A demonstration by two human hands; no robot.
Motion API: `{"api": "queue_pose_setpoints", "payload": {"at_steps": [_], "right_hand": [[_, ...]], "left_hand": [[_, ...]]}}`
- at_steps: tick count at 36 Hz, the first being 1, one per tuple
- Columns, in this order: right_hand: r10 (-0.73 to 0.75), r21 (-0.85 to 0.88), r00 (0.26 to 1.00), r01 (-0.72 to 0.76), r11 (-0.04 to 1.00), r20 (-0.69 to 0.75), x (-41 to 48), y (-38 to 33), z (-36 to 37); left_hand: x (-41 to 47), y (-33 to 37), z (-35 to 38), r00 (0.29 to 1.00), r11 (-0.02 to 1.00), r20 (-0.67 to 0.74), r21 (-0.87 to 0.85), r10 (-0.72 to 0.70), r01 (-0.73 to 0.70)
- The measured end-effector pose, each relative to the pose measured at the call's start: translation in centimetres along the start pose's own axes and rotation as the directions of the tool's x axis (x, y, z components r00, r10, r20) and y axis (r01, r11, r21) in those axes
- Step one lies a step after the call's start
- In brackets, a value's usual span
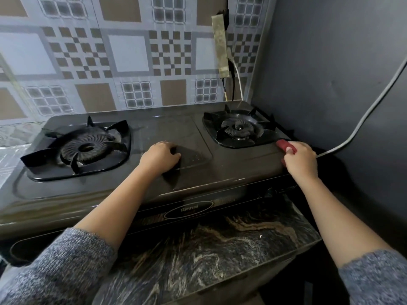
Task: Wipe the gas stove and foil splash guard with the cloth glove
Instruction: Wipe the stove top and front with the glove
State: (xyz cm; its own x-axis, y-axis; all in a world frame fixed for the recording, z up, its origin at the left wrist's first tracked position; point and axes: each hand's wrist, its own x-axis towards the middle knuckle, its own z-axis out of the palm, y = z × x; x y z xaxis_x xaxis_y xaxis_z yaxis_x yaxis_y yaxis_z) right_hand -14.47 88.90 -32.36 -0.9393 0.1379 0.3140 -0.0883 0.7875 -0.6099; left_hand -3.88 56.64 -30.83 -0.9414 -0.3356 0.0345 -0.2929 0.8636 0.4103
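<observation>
Stove: we see a dark two-burner gas stove (231,164) sitting on a marbled dark counter (220,249); its front panel reads "Rinnai".
Burners: we find the left burner (88,148) and the right burner (240,127) each under a black pan support.
Left hand: our left hand (159,156) lies curled, palm down, on the stove top between the burners; we cannot tell whether it holds anything.
Right hand: our right hand (300,158) is at the stove's right front corner, fingers closed around a red object (284,145); we cannot tell whether this is the cloth glove.
Splash guard: the patterned foil splash guard (132,62) stands upright behind the stove; neither hand touches it.
Wall: a grey cable (361,119) runs down the dark right-hand wall.
</observation>
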Motion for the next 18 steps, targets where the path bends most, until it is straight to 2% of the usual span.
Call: {"api": "queue_pose_setpoints", "payload": {"at_steps": [3,8,11,15,18], "right_hand": [[0.027,0.031,0.998,-0.025,0.999,-0.055,-1.8,-0.7,0.4],[0.055,0.080,0.996,-0.049,0.996,-0.075,-5.0,-3.2,1.3],[0.020,0.072,0.996,-0.014,0.997,-0.087,-7.0,-5.3,2.1],[0.022,0.058,0.998,-0.018,0.998,-0.065,-9.6,-8.4,3.4],[0.024,0.054,1.000,-0.023,0.998,-0.016,-11.2,-10.5,4.3]], "left_hand": [[-0.7,-0.8,-0.8,0.998,0.999,0.043,0.001,0.042,-0.042],[-2.8,-2.0,-2.9,0.948,0.985,0.273,-0.002,0.164,-0.170],[-4.5,-2.5,-3.8,0.911,0.974,0.364,0.043,0.193,-0.223],[-6.2,-3.8,-4.6,0.889,0.950,0.397,0.105,0.230,-0.293],[-7.0,-5.0,-4.6,0.890,0.913,0.357,0.184,0.284,-0.365]]}}
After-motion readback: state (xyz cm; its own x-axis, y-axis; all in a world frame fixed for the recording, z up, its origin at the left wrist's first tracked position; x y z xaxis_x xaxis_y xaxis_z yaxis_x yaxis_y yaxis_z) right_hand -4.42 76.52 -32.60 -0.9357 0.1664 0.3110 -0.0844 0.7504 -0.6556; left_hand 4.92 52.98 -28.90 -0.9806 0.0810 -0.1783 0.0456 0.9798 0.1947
